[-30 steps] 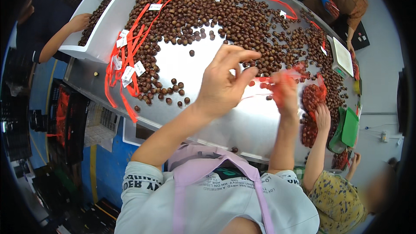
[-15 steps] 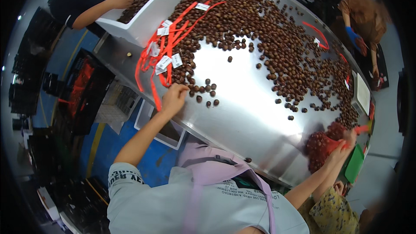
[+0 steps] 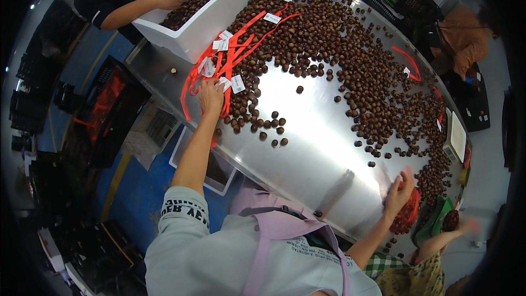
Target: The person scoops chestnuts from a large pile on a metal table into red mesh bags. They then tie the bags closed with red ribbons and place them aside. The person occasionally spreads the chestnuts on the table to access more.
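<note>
My left hand (image 3: 211,97) reaches across the table's left edge to a pile of red mesh strips (image 3: 233,53) with white tags. Its fingers are closed at the strips beside the tags; the fingertips are partly hidden. At the right, my right hand (image 3: 399,196) grips the top of a red mesh bag (image 3: 406,215) filled with round brown nuts; pinkish mesh shows at its fingertips. The bag is low over the table's near right part. Many loose round brown nuts (image 3: 323,38) cover the far and right parts of the metal table (image 3: 307,142).
A co-worker's hand (image 3: 174,0) is in a white foam box (image 3: 192,44) of nuts at the far left. At the right, another person's blurred hand (image 3: 466,227) is near a dark red bundle (image 3: 451,220) and green fabric (image 3: 433,220). A scale (image 3: 456,136) stands on the right edge.
My left hand has moved farther in, onto the tagged strips. The filled mesh bag now stands upright under my right hand. The other person's hand has moved away to the right.
</note>
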Demonstrator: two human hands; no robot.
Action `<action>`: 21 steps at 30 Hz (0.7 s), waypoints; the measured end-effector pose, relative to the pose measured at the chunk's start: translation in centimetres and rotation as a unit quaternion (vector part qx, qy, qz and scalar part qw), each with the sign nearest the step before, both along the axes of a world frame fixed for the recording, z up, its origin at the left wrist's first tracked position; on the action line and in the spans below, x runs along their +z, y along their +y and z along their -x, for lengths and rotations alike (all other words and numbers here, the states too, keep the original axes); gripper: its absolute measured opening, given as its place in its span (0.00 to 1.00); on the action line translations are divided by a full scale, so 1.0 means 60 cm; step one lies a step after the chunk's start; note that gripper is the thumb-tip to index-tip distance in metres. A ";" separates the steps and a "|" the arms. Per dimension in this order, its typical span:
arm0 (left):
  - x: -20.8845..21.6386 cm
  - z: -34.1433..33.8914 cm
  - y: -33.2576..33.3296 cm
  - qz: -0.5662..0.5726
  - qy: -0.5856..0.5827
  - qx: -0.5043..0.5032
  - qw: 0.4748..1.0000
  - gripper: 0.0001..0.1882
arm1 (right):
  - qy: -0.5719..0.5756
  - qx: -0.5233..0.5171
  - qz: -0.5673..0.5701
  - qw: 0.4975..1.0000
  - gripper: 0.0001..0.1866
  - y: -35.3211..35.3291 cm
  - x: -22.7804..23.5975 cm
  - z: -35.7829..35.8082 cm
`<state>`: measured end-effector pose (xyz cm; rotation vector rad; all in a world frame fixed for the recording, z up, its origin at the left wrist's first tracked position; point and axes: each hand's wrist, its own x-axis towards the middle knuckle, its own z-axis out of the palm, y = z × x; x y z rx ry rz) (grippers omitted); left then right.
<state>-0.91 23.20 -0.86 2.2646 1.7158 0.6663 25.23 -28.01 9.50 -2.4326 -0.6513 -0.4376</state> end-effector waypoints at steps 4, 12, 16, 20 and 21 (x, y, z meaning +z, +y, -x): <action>0.005 -0.001 0.004 0.082 0.016 0.001 0.996 0.16 | 0.062 0.036 -0.027 0.997 0.08 0.046 -0.039 0.018; 0.054 -0.017 -0.041 0.011 -0.157 -0.063 0.985 0.14 | 0.157 0.135 -0.036 0.978 0.07 0.151 -0.042 0.072; 0.085 -0.049 -0.090 0.156 -0.308 -0.098 0.933 0.15 | 0.179 0.203 -0.019 0.963 0.05 0.189 -0.038 0.099; 0.073 -0.078 -0.158 0.266 -0.399 -0.185 0.858 0.13 | 0.332 0.231 -0.071 0.912 0.11 0.228 -0.029 0.118; 0.087 -0.085 -0.183 0.282 -0.400 -0.207 0.847 0.12 | 0.375 0.241 -0.104 0.889 0.16 0.237 -0.038 0.118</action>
